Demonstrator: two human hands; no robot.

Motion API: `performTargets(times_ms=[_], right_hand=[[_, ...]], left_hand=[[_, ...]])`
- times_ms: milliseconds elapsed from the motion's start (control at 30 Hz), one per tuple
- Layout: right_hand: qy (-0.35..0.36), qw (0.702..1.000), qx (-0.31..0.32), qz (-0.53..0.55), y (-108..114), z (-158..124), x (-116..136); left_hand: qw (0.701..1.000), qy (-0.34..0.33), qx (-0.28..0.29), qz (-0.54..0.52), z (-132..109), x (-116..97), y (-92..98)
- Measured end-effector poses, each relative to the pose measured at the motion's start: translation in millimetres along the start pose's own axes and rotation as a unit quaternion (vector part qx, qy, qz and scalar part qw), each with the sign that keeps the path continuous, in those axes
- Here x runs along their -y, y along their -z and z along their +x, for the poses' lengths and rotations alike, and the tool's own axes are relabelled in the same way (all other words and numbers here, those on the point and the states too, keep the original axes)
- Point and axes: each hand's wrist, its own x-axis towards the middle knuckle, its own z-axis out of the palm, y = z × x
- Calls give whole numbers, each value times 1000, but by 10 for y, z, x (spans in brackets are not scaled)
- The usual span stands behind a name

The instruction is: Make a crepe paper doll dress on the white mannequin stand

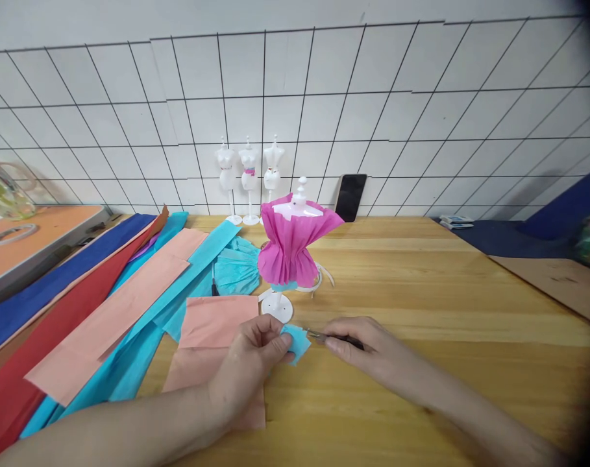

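My left hand (253,363) pinches a small piece of light blue crepe paper (297,342) just above the wooden table (421,311). My right hand (356,347) is closed round a thin dark tool with a metal tip (324,336), the tip touching the blue piece. Right behind them stands a small white mannequin (299,194) on a round base (277,307), wrapped in a pink crepe paper dress (289,243) with a blue band at the waist.
Strips of crepe paper in salmon (129,305), light blue (197,266), red (56,324) and dark blue (56,279) lie at the left. Three more white mannequins (249,172) and a black phone (350,196) lean at the tiled wall. Dark blue cloth (518,237) lies at the right.
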Motion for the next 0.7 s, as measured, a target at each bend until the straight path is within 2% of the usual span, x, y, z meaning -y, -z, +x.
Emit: performTargets(times_ms=[200, 467, 700], right_hand=[[-7, 999, 27, -29, -24, -26, 51], [-2, 996, 19, -91, -105, -32, 107], [-6, 996, 6, -85, -149, -50, 78]], left_hand=[[999, -15, 12, 48, -12, -16, 10], [999, -15, 5, 48, -4, -14, -13], [999, -10, 10, 42, -19, 0, -10]])
